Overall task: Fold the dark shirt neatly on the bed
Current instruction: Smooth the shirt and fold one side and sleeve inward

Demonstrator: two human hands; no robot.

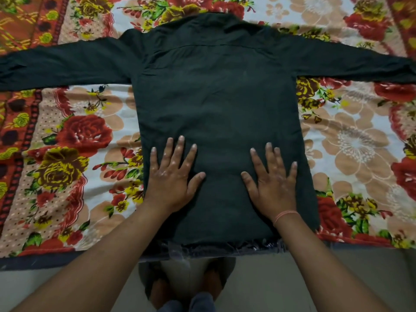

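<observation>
The dark shirt [216, 97] lies flat and back-up on the bed, collar at the far end, hem at the near edge. Both long sleeves stretch straight out, one to the left and one to the right, and run past the frame's sides. My left hand [172, 176] rests palm-down on the lower left part of the shirt's body, fingers spread. On the lower right part, my right hand [273, 179] lies flat the same way, a thin pink band at its wrist. Neither hand grips the cloth.
The bed carries a floral sheet [74, 140] in red, yellow and peach. Its near edge [45, 260] runs across the lower frame, with pale floor [292, 282] below it. My feet [186, 287] stand at the bed's edge under the shirt hem.
</observation>
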